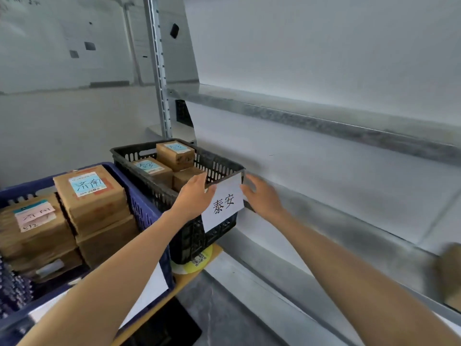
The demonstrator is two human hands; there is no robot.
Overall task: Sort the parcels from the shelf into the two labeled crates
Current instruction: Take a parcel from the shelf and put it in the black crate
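Note:
A black crate (139,152) holds three brown parcels (174,154) with blue labels; a white paper label (224,203) hangs on its near end. My left hand (193,196) rests with straight fingers on the crate's near rim, just left of the label. My right hand (262,196) touches the crate's right corner beside the label, fingers relaxed. To the left, a blue crate (142,203) is packed with several brown parcels (91,196). The metal shelf (324,118) on the right is bare apart from a blurred brown parcel (451,273) at the frame's right edge.
Both crates stand on a wooden surface (189,278) with a yellow round sticker (199,260). A metal shelf upright (159,71) rises behind the black crate. A lower shelf rail (324,248) runs diagonally on the right. A white wall lies at the back left.

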